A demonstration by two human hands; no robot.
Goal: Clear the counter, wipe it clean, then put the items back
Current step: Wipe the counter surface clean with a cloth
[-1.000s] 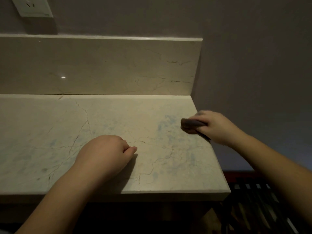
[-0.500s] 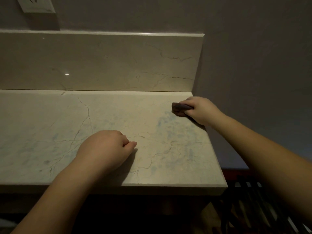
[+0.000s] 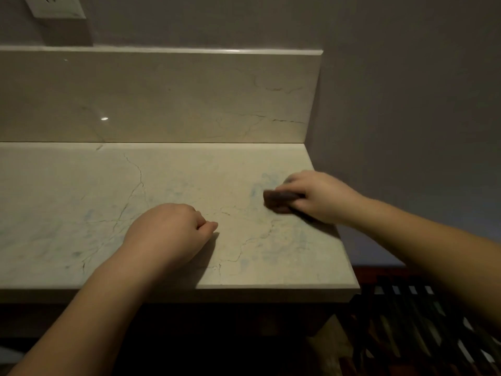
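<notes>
The counter [image 3: 81, 191] is a pale cream marble slab with thin dark veins branching across it and faint bluish smudges, thickest toward its right end. Its near edge runs across the lower middle of the view and its right edge stops just short of the grey wall [image 3: 406, 104]. A matching marble backsplash [image 3: 162, 99] stands upright along the far side, with a small bright glint on its left part. Part of a white wall socket [image 3: 55, 6] shows above it at the far left. Below the counter's right end sits something dark and slatted [image 3: 423, 321], too dim to identify.

The left hand [image 3: 169, 234] rests on the counter near its near edge, about mid-width, knuckles up, fingers curled under into a loose fist with nothing in it, thumb tip pointing right.

The right hand [image 3: 317, 196] reaches in from the right and lies by the counter's right edge, farther back than the left hand and well apart from it. Its fingers are curled over a small dark brownish cloth [image 3: 279, 199], probably a folded wipe, pressing it flat on the counter beside a bluish smudge.
</notes>
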